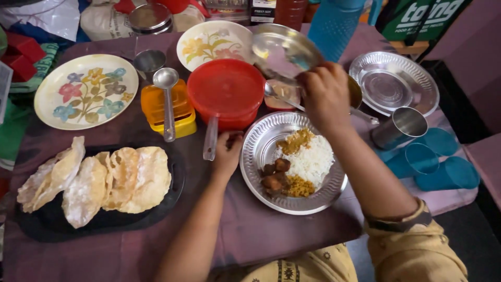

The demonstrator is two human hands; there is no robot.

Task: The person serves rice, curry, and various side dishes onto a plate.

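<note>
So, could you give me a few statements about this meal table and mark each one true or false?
1. The steel plate in front of the person holds white rice. True.
2. The right hand rests flat on the cloth. False: it is raised above the plate, and a spoon handle shows beside it.
3. The red container has its lid on. True.
4. The puffed flatbreads lie on a flowered plate. False: they lie on a black tray; the flowered plate holds no food.
5. The left hand sits at the steel plate's rim. True.
</note>
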